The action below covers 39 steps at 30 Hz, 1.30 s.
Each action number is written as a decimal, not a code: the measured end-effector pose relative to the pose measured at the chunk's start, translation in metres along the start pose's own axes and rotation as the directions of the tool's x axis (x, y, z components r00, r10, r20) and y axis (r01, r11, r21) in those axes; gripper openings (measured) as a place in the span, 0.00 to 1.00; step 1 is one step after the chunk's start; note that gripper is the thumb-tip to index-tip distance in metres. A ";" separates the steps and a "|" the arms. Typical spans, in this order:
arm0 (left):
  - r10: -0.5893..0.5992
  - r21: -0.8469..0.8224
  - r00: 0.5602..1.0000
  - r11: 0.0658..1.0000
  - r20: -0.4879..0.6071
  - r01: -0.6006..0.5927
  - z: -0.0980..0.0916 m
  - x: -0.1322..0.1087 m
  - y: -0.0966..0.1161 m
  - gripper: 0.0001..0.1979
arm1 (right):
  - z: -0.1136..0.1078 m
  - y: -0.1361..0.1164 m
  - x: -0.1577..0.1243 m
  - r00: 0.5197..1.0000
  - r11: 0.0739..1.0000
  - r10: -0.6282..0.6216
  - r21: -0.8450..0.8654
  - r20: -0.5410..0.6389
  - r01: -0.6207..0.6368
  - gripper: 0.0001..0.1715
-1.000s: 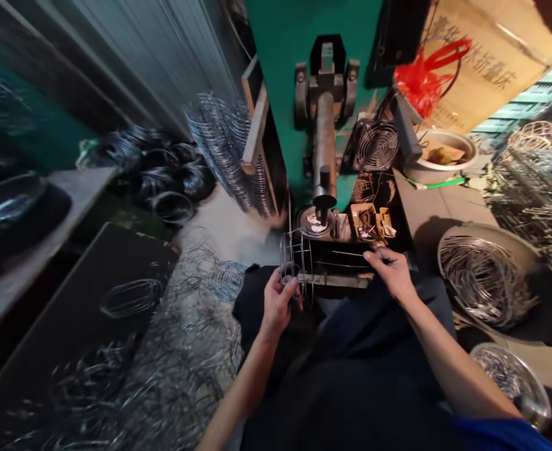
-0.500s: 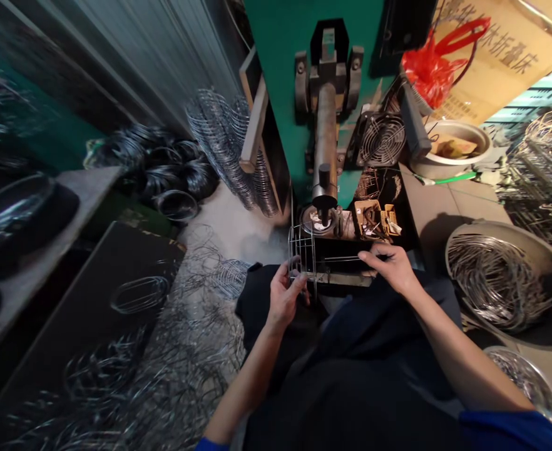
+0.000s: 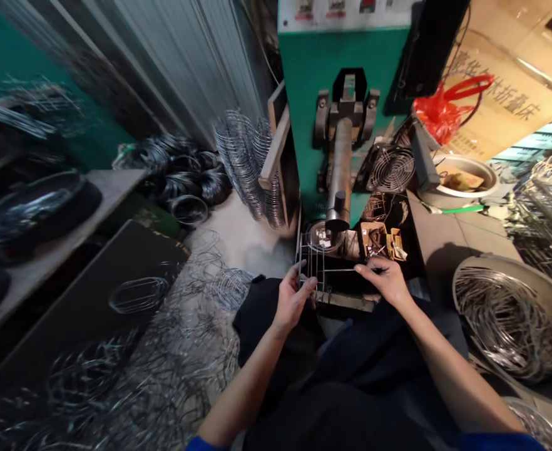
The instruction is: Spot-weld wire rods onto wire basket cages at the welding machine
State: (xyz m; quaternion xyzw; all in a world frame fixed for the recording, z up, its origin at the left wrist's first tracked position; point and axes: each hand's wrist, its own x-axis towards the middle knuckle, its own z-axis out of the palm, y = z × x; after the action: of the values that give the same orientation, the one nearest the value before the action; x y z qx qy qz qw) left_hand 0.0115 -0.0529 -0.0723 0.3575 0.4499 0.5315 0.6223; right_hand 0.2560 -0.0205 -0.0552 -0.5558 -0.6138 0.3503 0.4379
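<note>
A small wire cage frame (image 3: 314, 262) stands in front of the green press machine (image 3: 342, 81), just below its dark ram (image 3: 338, 216). My left hand (image 3: 293, 299) is closed on the cage's left lower side. My right hand (image 3: 385, 280) pinches a thin straight wire (image 3: 346, 270) that runs across to the cage. Both hands are over my lap in dark trousers.
A round basin of bent wire pieces (image 3: 511, 313) sits at the right, a second basin (image 3: 534, 426) below it. Loose wire rings cover the floor at the left (image 3: 173, 357). Stacked wire grids (image 3: 245, 160) lean by the machine. A small fan (image 3: 391, 168) and a parts box (image 3: 379, 238) sit at its base.
The view has shifted up, showing more of the machine. My left hand has turned the cage under the ram, and my right hand has drawn in toward it with the wire.
</note>
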 end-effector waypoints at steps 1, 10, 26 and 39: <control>0.002 -0.001 1.000 1.000 0.002 -0.002 0.001 0.002 0.001 0.41 | 0.000 0.001 0.002 1.000 1.000 0.002 -0.003 0.001 -0.002 0.33; 0.011 -0.027 1.000 1.000 -0.025 -0.011 0.006 0.013 0.002 0.39 | -0.002 -0.004 0.012 1.000 1.000 -0.009 0.016 0.003 0.009 0.32; 0.037 -0.049 0.999 0.998 0.010 -0.036 0.014 0.024 0.004 0.39 | -0.005 0.000 0.023 1.000 1.000 -0.009 -0.015 0.000 0.009 0.30; 0.040 -0.027 0.999 0.999 -0.001 -0.040 0.017 0.035 0.005 0.37 | -0.009 0.007 0.032 1.000 1.000 0.013 -0.019 0.023 -0.012 0.31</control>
State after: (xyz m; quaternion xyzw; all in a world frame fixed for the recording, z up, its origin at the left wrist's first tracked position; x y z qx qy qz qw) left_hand 0.0271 -0.0171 -0.0676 0.3577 0.4355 0.5499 0.6165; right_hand 0.2667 0.0116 -0.0538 -0.5598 -0.6184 0.3535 0.4234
